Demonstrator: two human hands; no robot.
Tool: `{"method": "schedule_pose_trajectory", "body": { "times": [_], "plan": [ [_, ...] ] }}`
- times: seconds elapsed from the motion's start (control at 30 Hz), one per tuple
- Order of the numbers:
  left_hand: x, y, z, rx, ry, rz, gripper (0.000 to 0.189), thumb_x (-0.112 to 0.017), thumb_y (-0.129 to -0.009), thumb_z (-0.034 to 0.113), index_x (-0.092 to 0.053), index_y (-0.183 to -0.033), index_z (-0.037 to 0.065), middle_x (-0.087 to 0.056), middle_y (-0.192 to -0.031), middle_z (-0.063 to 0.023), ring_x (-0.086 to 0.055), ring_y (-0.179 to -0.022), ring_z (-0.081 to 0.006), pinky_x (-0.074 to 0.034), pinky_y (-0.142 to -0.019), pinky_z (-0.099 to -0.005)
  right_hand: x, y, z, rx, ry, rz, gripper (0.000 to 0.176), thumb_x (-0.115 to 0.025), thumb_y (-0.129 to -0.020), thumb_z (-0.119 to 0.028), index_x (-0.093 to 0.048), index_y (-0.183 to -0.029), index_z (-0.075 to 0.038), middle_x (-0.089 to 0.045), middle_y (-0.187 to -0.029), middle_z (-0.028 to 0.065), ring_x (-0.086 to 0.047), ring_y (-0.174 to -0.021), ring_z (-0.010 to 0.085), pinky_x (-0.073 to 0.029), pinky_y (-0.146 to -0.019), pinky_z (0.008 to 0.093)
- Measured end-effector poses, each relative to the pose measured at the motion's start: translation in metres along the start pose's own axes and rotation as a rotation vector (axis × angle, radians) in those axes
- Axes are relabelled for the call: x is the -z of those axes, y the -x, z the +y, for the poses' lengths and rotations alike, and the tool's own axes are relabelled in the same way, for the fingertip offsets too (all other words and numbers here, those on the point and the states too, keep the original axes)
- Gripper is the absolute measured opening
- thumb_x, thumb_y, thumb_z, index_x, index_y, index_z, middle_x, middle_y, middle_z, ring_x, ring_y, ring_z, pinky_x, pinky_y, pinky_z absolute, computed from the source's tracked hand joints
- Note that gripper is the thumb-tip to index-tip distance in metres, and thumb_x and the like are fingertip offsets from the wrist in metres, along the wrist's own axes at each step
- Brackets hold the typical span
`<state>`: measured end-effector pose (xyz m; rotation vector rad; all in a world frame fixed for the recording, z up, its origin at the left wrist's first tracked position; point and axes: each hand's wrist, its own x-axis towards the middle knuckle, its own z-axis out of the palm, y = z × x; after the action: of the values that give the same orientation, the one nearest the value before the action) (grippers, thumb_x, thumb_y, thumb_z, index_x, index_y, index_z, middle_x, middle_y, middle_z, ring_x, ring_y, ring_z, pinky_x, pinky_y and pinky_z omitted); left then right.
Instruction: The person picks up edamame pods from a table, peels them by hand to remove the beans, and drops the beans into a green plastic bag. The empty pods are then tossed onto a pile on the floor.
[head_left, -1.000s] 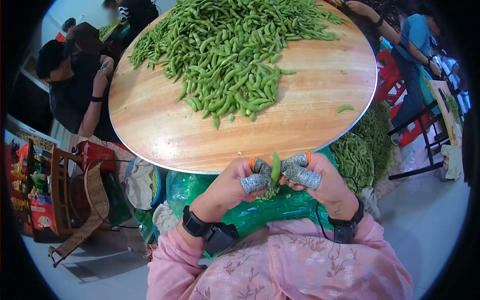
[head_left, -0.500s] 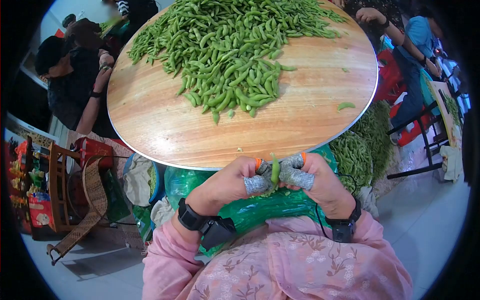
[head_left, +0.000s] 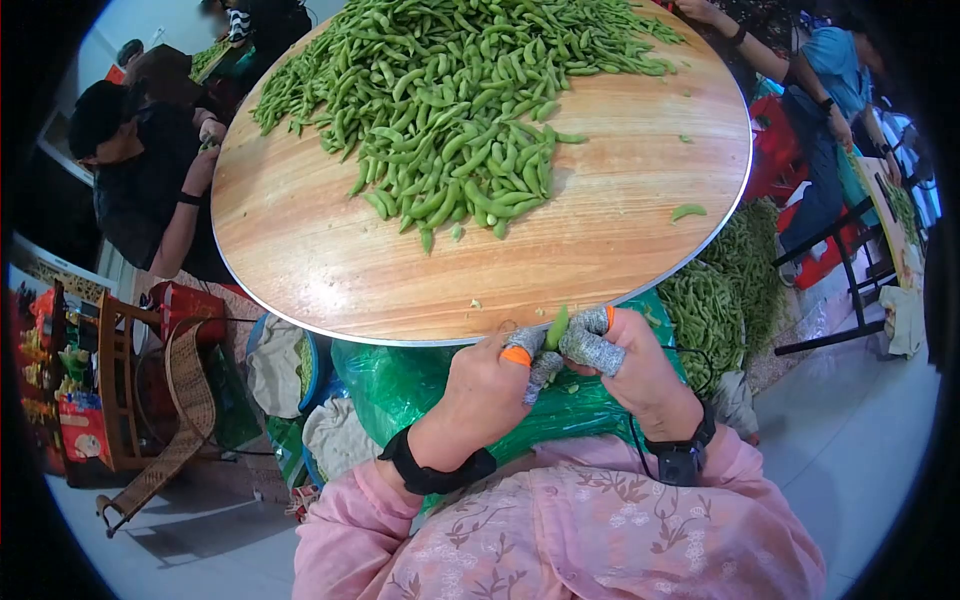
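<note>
A green soybean pod (head_left: 557, 328) sticks up between my two hands, just off the near edge of the round wooden table (head_left: 340, 270). My left hand (head_left: 487, 385) is closed, its grey-wrapped thumb and forefinger pressed on the pod's left side. From the other side, the wrapped fingertips of my right hand (head_left: 632, 365) pinch the same pod; its lower end is hidden behind the fingers. Orange bands circle a finger on each hand. Beyond them a large heap of soybean pods (head_left: 450, 110) covers the far part of the table. Below my hands lies green plastic sheeting (head_left: 400, 385).
One loose pod (head_left: 688, 211) lies near the table's right edge. More pods are piled on the floor (head_left: 715, 310) at right. A cloth-covered blue tub (head_left: 282, 365) and a wooden chair (head_left: 115, 380) stand at left. Other people sit around the table and at another table behind.
My left hand has turned at the wrist and shifted slightly right and down. The pod, upright in front of my fingers before, now leans right and shows less of its length.
</note>
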<state>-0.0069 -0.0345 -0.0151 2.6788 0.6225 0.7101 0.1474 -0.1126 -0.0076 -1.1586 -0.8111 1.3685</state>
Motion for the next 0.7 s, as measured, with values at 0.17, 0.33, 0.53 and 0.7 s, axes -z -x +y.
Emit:
{"method": "schedule_pose_trajectory", "body": {
  "times": [0.17, 0.33, 0.53, 0.7],
  "plan": [
    [0.000, -0.003, 0.005, 0.218, 0.732, 0.060, 0.011, -0.049, -0.085, 0.011, -0.055, -0.088, 0.003, -0.056, -0.067, -0.0075, -0.050, -0.053, -0.0144, -0.038, -0.048, -0.0252, -0.004, -0.003, 0.018, 0.168, -0.215, -0.015, 0.010, -0.054, -0.082, -0.008, -0.058, -0.085, 0.001, -0.058, -0.077, -0.0006, -0.052, -0.071, 0.0060, -0.042, -0.065, 0.0197],
    [-0.002, 0.008, 0.002, 0.544, 1.196, -0.040, 0.016, -0.046, -0.088, 0.019, -0.054, -0.086, 0.005, -0.055, -0.069, -0.0004, -0.040, -0.052, -0.0033, -0.031, -0.046, -0.0180, -0.001, -0.005, 0.027, 0.230, -0.169, -0.056, 0.009, -0.054, -0.082, -0.006, -0.058, -0.085, 0.002, -0.059, -0.078, 0.0005, -0.053, -0.071, 0.0062, -0.043, -0.065, 0.0205],
    [0.006, -0.007, 0.006, 0.324, 0.907, -0.067, 0.016, -0.048, -0.088, 0.021, -0.053, -0.084, 0.006, -0.048, -0.063, 0.0035, -0.037, -0.052, -0.0029, -0.031, -0.046, -0.0174, -0.003, -0.002, 0.013, 0.164, 0.014, 0.007, 0.008, -0.054, -0.080, -0.002, -0.058, -0.085, 0.002, -0.059, -0.077, 0.0010, -0.052, -0.070, 0.0056, -0.042, -0.063, 0.0202],
    [0.010, -0.008, 0.003, 0.255, 0.894, -0.091, 0.015, -0.051, -0.086, 0.020, -0.053, -0.082, 0.006, -0.046, -0.064, 0.0048, -0.038, -0.052, -0.0055, -0.033, -0.047, -0.0187, 0.002, -0.001, 0.012, 0.260, 0.138, -0.030, 0.007, -0.054, -0.079, 0.000, -0.058, -0.084, 0.003, -0.059, -0.076, 0.0011, -0.051, -0.068, 0.0053, -0.042, -0.061, 0.0201]
  ]
}}
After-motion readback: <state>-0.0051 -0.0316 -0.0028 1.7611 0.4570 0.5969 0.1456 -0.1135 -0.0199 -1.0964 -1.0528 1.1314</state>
